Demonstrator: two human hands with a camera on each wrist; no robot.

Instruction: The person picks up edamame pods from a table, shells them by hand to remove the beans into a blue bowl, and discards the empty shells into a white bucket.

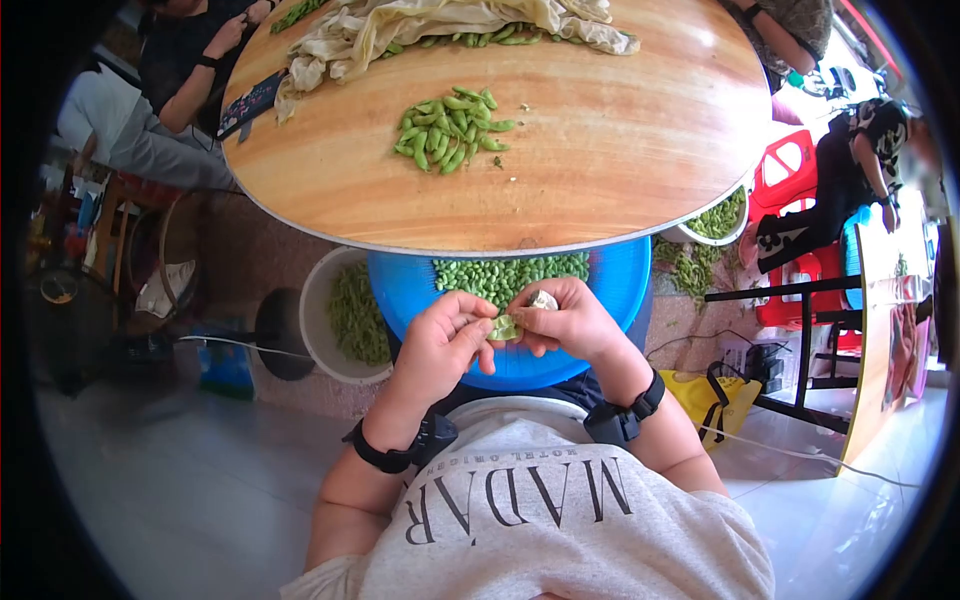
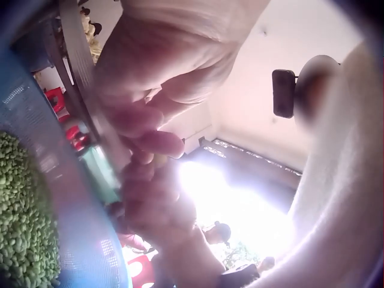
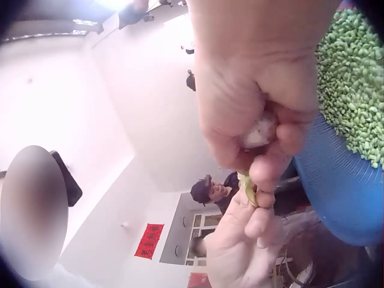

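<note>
A green pod [image 1: 503,328] is stretched between the two hands, above a blue basket [image 1: 640,262] with shelled green beans [image 1: 510,270]. The left hand [image 1: 445,340] pinches one end of the pod between thumb and fingers. At its other end, the right hand [image 1: 570,322] pinches the pod with thumb and index finger. Something whitish [image 3: 260,132] is tucked in the right palm; what it is, I cannot tell. In the right wrist view the pod [image 3: 248,191] shows between the fingertips. The left wrist view is blurred there, and the left hand [image 2: 162,72] hides most of the pod.
A round wooden table [image 1: 600,170] stands beyond the basket, bearing a pile of pods [image 1: 450,130] and a crumpled cloth [image 1: 350,40]. A pale bucket [image 1: 318,345] of pods is left of the basket; another container [image 1: 742,215] is at the right. Other people are around the table.
</note>
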